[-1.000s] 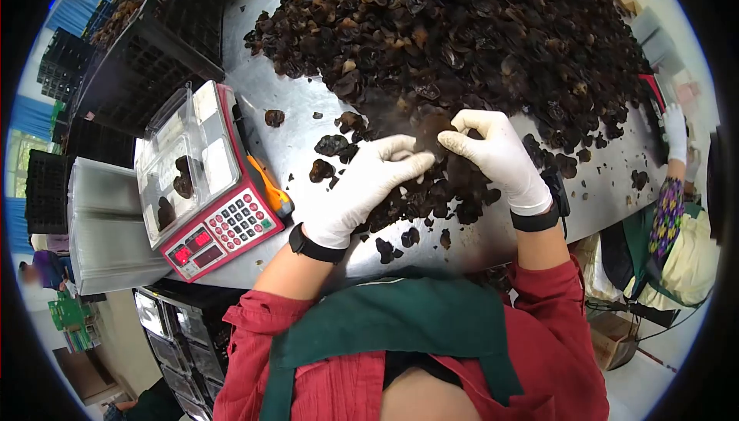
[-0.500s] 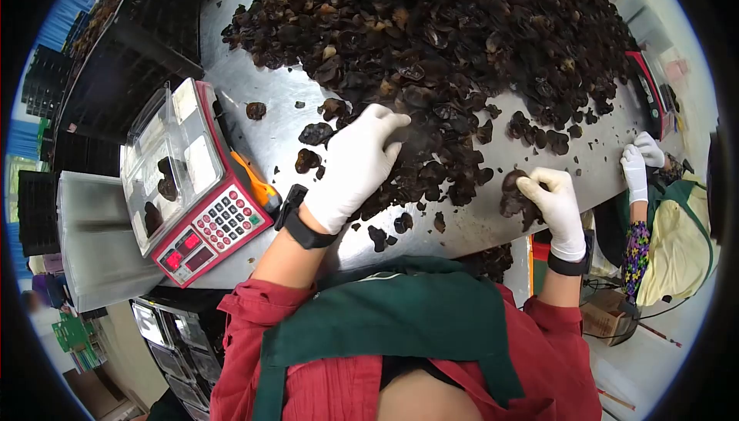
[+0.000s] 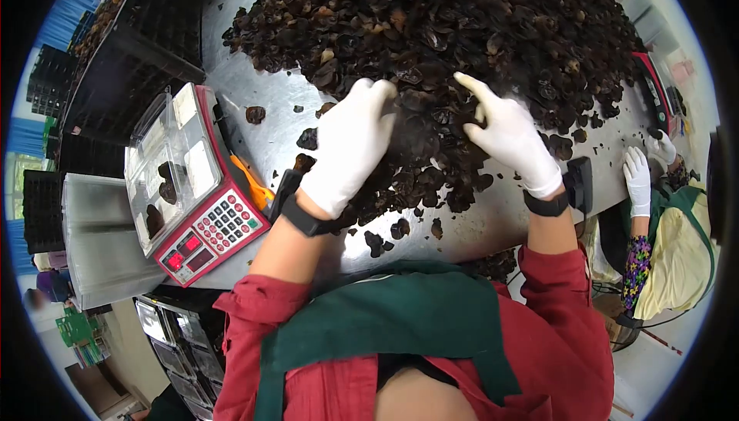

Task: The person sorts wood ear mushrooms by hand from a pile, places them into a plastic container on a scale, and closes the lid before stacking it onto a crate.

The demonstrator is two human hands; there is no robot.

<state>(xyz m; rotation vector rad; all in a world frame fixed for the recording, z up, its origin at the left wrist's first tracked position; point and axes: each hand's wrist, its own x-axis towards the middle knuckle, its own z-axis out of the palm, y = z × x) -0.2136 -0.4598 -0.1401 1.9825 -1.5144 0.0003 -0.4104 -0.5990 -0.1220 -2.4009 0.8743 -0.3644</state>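
My left hand (image 3: 352,140), in a white glove, rests at the near edge of a big heap of dark dried fungus (image 3: 431,28). Its fingers bend toward the pieces, and their tips are partly lost against the heap. My right hand (image 3: 512,132), gloved too, hovers at the heap to the right with thumb and fingers apart and nothing in it. On the left stands a red scale (image 3: 223,225) with a clear plastic box (image 3: 158,175) on top, a few dark pieces inside. Loose pieces (image 3: 377,243) lie on the metal table near my apron.
Stacked clear lids or boxes (image 3: 104,236) stand left of the scale, beside black crates (image 3: 131,59). An orange tool (image 3: 252,182) lies behind the scale. At the right, a co-worker's gloved hands (image 3: 637,178) are near another red scale (image 3: 654,90).
My right hand has moved up and left to the heap, opened, and no longer holds the dark piece. My left hand has shifted slightly left and up.
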